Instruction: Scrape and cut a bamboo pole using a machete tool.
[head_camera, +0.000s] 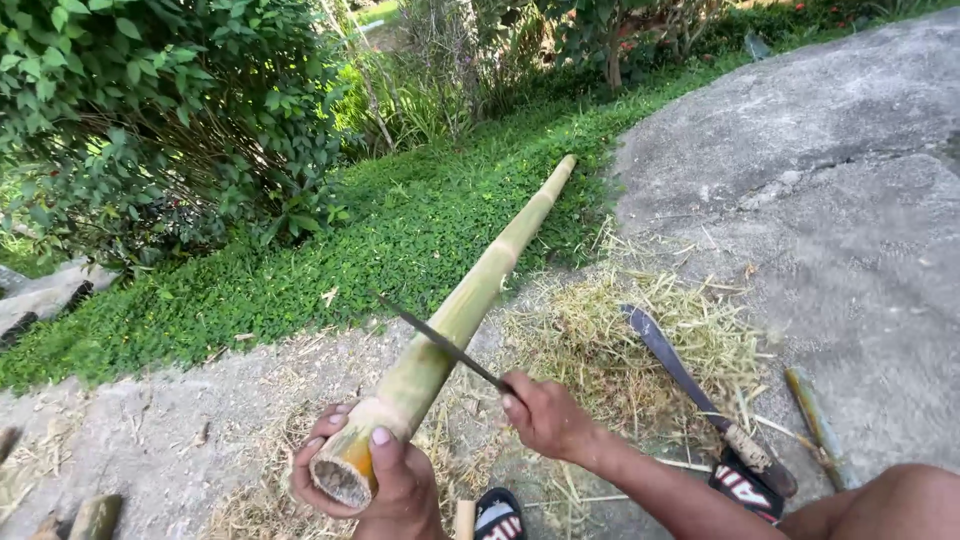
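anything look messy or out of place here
Pale shavings are strewn over the ground beside the bamboo pole. A second, curved blade lies loose on them, near a sandal. Otherwise the left hand grips the pole's cut end and the right hand holds a knife against it.

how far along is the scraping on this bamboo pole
Done: a heap of pale shavings lies on the ground, and the near stretch of the bamboo pole looks scraped pale. In hand: the left hand grips the pole's cut end while the right hand lays a knife across it. Left: the far stretch looks greener. A machete lies aside.
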